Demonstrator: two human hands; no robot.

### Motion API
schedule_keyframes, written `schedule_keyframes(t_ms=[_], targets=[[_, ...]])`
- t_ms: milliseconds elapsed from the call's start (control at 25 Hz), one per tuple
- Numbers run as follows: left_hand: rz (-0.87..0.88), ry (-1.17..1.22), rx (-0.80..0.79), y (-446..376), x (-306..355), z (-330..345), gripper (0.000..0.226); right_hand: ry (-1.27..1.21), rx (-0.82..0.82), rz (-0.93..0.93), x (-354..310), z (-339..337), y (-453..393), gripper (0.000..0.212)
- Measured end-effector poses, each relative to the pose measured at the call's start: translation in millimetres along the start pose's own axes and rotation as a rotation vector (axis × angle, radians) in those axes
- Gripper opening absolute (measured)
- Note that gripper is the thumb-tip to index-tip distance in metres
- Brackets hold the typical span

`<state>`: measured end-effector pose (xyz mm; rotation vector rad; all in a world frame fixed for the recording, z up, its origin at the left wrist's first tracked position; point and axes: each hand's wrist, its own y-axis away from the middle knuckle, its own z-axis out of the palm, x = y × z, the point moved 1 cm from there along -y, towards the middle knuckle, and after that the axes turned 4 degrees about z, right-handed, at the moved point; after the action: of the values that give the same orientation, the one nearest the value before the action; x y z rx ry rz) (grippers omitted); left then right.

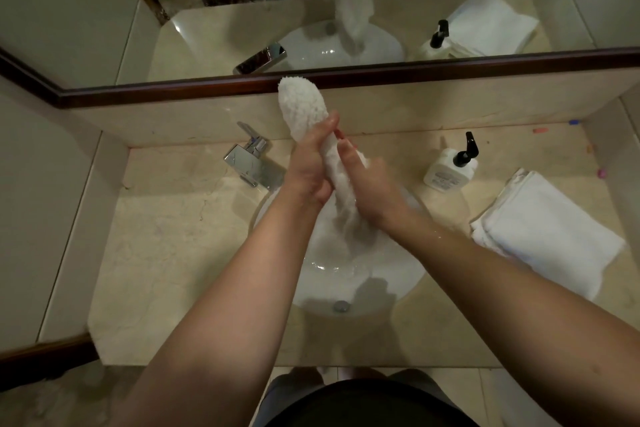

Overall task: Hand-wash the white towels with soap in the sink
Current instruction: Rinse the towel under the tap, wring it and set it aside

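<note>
Held upright over the sink (398,274), between the two hands: a wet towel (304,104) twisted into a thick rope, upper end bulging above the grip, lower end trailing blurred down into the basin. Left hand (308,166) wrapped round the roll, fingers curled tight on it. Right hand (372,191) just below and beside, fingers likewise curled on the cloth, wet at the wrist.

Likely to handle soft and limp, with no stiffness beyond what the twist lends; probably heavy with water and slick with any soap, so prone to slide through a loose grip. Best taken around the middle of the roll, both hands close together and turning against each other, rather than at the floppy ends. Nothing fragile here; hard wringing looks safe.

Waiting on the worktop (173,253) to the right, well apart from the basin: a folded stack of dry towels (547,232). Behind it, a pump bottle (450,172), white body, black pump, label print too small to read. No brand legible there, nor on the chrome tap (249,159) at the left.
</note>
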<state>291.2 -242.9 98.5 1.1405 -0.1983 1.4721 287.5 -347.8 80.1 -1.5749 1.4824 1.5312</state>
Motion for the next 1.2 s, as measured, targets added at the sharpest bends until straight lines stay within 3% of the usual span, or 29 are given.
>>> schedule_keyframes(t_ms=[120, 240, 360, 600, 680, 760, 840, 1040, 1200], targets=[[-0.050, -0.022, 0.177, -6, -14, -5, 0.010, 0.065, 0.079, -0.030, 17, 8, -2, 0.053], [-0.104, -0.055, 0.324, -10, -23, -5, 0.018, 0.220, 0.145, -0.111, 29, 13, -6, 0.081], [-0.084, -0.063, 0.437, -10, -30, -3, 0.024, 0.294, 0.151, -0.184, 40, 11, -7, 0.085], [-0.042, -0.056, 0.486, 1, -40, -4, 0.021, 0.379, 0.090, -0.057, 50, 9, -9, 0.095], [-0.016, -0.149, 0.471, 2, -40, -13, 0.014, 0.321, -0.002, 0.014, 47, 3, -11, 0.084], [0.005, -0.312, 0.425, 1, -35, -25, 0.014, 0.152, -0.117, 0.098, 39, 0, -7, 0.061], [-0.009, -0.389, 0.296, -3, -24, -38, 0.024, 0.017, -0.206, 0.132, 34, 0, -4, 0.053], [-0.141, -0.089, -0.379, -10, 3, -63, 0.056, -0.173, -0.240, 0.202, 15, -6, -3, 0.050], [-0.080, -0.057, -0.524, -17, 17, -51, 0.086, -0.274, -0.421, 0.335, 4, -9, -8, 0.046]])
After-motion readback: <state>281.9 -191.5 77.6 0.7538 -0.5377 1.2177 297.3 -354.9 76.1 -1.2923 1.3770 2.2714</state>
